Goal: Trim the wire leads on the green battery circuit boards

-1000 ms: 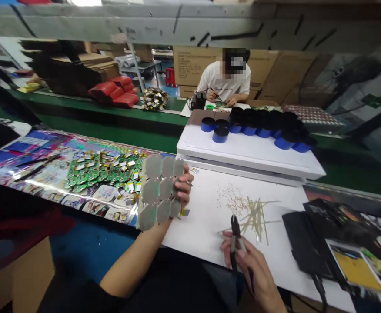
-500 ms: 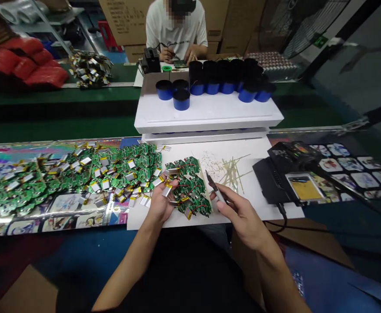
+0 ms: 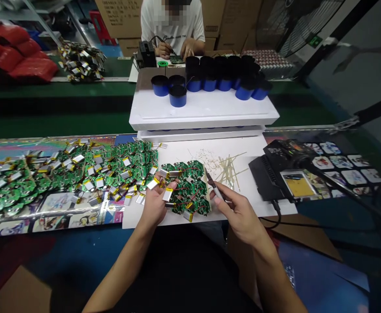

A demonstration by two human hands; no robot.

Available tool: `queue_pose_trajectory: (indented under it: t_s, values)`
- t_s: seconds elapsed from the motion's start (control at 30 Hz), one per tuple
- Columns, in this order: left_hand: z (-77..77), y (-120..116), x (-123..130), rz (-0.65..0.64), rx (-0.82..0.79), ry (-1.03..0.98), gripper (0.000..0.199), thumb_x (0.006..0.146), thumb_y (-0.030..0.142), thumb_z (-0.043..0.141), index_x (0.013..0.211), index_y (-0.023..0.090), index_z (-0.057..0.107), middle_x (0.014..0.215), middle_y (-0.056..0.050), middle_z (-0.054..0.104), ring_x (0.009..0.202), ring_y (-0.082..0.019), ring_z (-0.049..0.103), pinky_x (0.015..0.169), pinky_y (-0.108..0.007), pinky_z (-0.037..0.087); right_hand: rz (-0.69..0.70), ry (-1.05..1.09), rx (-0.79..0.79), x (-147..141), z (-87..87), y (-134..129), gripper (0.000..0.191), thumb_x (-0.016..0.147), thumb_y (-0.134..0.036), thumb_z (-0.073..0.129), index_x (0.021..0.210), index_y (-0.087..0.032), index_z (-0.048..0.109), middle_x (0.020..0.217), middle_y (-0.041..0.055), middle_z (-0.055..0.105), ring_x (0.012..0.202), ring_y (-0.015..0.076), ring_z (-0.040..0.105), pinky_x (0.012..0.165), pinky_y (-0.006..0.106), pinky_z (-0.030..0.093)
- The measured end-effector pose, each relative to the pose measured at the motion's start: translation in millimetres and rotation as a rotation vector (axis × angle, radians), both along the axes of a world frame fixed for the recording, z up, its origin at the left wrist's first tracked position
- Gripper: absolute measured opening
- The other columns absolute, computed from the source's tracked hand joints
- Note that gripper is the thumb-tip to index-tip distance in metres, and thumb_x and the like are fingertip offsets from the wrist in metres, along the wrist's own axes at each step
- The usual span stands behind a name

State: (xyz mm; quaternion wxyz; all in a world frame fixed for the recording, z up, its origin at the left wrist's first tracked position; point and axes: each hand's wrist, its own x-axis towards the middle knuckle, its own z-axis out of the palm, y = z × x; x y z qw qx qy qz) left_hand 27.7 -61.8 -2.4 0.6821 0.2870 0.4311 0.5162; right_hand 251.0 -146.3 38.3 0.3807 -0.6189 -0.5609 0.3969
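Over white sheeting (image 3: pixel 174 153), the circuit-board panel (image 3: pixel 197 188) is now turned component-side up, pinched by the left hand (image 3: pixel 154 203), its right edge brought within reach of nippers (image 3: pixel 214 187) gripped by the right hand (image 3: pixel 242 215).

My white work sheet (image 3: pixel 249 148) is bright, the silver cells (image 3: pixel 168 194) at my left hand (image 3: pixel 154 205) shining pale — while my dark lap (image 3: pixel 190 269) swallows detail. Rainbow sheen lights the glossy cover (image 3: pixel 60 203); the view's edges stretch and soften.
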Motion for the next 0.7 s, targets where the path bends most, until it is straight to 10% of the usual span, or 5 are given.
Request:
queue_pose_trajectory:
  t_s: [0.37,0.7]
  values:
    - [5.3,1.3,-7.5,-0.097,0.04,0.037,0.072,0.069,0.035,0.097,0.131,0.024,0.061,0.094,-0.001,0.074,0.067,-0.012,0.065,0.057,-0.021,0.057,0.02,0.077,-0.052,4.2,-7.4,-2.1,0.059,0.102,-0.053,0.064,0.148,-0.018,0.065,0.115,0.0131,0.078,0.095,0.024,0.07,0.076,0.033,0.059]
    - [16.3,2.1,1.2,-0.136,-0.144,-0.062,0.081,0.057,0.033,0.101,0.128,0.02,0.063,0.083,0.001,0.073,0.066,-0.015,0.066,0.056,-0.022,0.055,0.212,0.831,-0.127,-10.9,-28.8,3.6,0.043,0.099,-0.058,0.062,0.102,-0.017,0.075,0.07,0.0011,0.057,0.056,0.0136,0.046,0.048,0.027,0.038]
